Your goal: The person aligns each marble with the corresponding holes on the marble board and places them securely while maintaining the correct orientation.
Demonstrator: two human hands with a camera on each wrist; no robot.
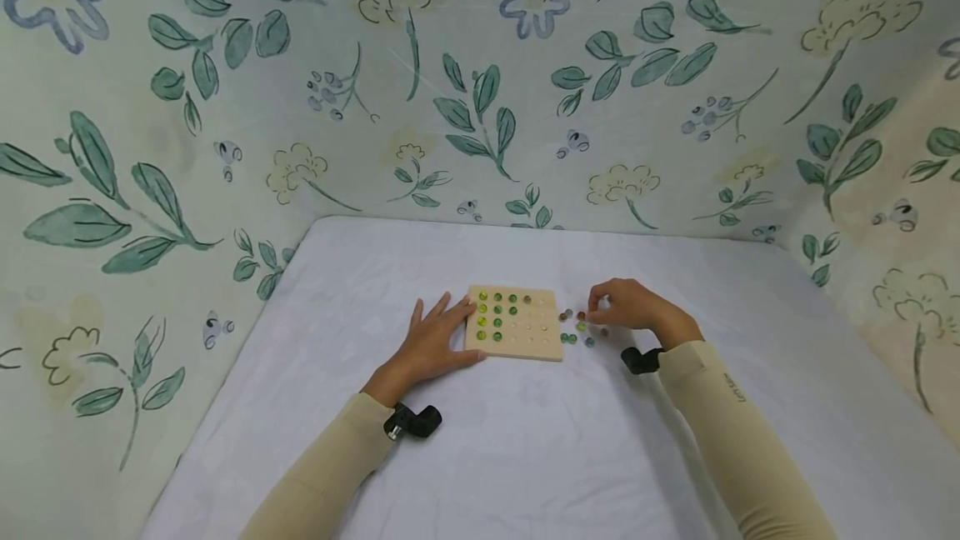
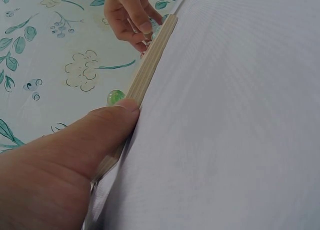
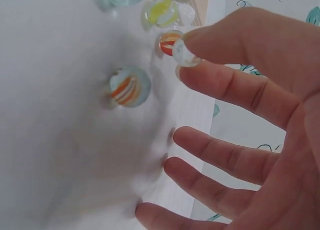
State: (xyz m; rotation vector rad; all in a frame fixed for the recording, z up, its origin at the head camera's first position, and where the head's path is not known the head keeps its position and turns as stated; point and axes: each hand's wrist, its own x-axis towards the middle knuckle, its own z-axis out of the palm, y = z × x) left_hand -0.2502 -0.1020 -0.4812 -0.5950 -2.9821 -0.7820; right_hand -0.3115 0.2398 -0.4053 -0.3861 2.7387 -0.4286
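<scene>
A pale wooden board (image 1: 551, 348) with rows of round hollows lies on the white cloth. Yellow-green marbles (image 1: 482, 322) sit in its left column, with green marbles (image 1: 497, 322) beside them and a brownish marble (image 1: 527, 299) in the far row. My left hand (image 1: 427, 344) rests at the board's left side, fingers spread. Its thumb (image 2: 95, 135) presses the near edge. Just right of the board, my right hand (image 1: 630, 304) pinches a clear marble (image 3: 186, 53) between thumb and forefinger, other fingers apart. An orange-striped marble (image 3: 130, 87) lies by that hand.
Several loose marbles (image 1: 569, 339) lie on the cloth right of the board, some green, some reddish. White cloth (image 1: 480, 448) covers the tabletop. A flower-patterned backdrop (image 1: 480, 107) rises behind and at the sides.
</scene>
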